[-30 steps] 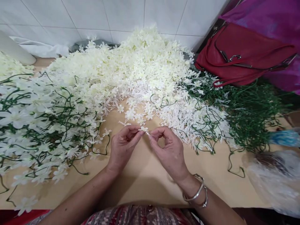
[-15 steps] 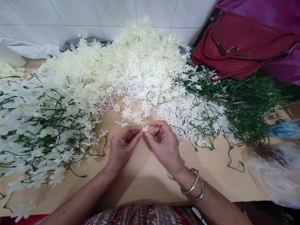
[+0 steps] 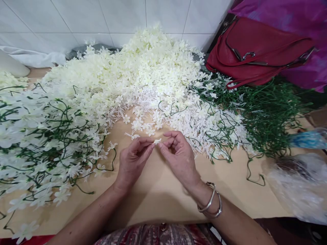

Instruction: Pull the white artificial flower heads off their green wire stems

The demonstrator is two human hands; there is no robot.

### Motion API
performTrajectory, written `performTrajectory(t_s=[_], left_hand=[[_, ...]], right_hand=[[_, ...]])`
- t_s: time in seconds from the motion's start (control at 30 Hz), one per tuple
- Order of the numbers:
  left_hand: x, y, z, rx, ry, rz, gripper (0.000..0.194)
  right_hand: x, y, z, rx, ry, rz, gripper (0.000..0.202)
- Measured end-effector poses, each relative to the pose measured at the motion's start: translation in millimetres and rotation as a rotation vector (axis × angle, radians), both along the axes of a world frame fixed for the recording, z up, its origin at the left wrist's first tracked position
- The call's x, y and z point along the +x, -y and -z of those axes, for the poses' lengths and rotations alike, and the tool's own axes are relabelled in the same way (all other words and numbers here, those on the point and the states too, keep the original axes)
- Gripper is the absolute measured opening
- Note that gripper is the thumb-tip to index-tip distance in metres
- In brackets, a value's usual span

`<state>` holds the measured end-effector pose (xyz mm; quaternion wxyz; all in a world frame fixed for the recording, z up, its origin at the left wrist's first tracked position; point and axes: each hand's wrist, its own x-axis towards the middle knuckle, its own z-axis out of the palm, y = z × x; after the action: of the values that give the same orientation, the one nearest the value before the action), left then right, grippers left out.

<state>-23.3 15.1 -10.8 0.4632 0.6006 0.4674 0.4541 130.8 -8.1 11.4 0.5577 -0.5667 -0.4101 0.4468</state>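
A small white flower is between the fingertips of both hands, above the table. My left hand pinches it from the left with thumb and forefinger. From the right, my right hand meets it with thumb and fingertips, its other fingers curled. Just beyond the hands lie several loose white flowers, in front of a large heap of cream-white flowers. Which part of the flower each fingertip grips is too small to tell.
White flowers on green stems cover the left side. At the right are green stems, a red handbag, a clear plastic bag and a blue-patterned packet. A tiled wall stands behind.
The small flower has tilted between the fingertips, its petals now seen more from the side. Both hands keep nearly the same place. The whole view has shifted slightly.
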Motion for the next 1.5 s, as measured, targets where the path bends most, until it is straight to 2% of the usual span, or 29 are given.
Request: performTrajectory(t_s=[0.17, 0.3, 0.37, 0.47, 0.6, 0.77, 0.83, 1.13, 1.5], left_hand=[[-1, 1, 1.2, 0.036, -0.076, 0.013, 0.012], [-1, 0, 1.2, 0.071, -0.032, -0.014, 0.009], [-1, 0, 1.9, 0.065, 0.002, -0.015, 0.010], [-1, 0, 3.1, 0.054, 0.000, 0.017, 0.011], [-2, 0, 0.6, 0.109, -0.008, 0.033, 0.014], [-5, -1, -7.0, 0.323, -0.148, -0.020, 0.010], [-5, -1, -8.4, 0.359, -0.168, -0.029, 0.009], [-7, 2, -8.8, 0.269, -0.075, -0.060, 0.008], [-3, 3, -10.7, 0.365, -0.149, -0.012, 0.012]], right_hand=[[-1, 0, 0.9, 0.022, -0.015, -0.031, 0.028], [0, -1, 0.4, 0.020, -0.023, -0.033, 0.031], [2, -1, -0.5, 0.007, -0.039, -0.086, 0.033], [4, -3, -1.2, 0.022, -0.019, -0.157, 0.023], [5, -2, -0.1, 0.067, 0.031, -0.114, 0.005], [1, 3, -1.0, 0.115, 0.096, -0.067, 0.004], [-2, 5, -1.6, 0.111, 0.071, -0.066, 0.003], [-6, 5, -3.5, 0.088, -0.059, -0.051, 0.007], [0, 2, -5.3, 0.047, -0.057, -0.070, 0.009]])
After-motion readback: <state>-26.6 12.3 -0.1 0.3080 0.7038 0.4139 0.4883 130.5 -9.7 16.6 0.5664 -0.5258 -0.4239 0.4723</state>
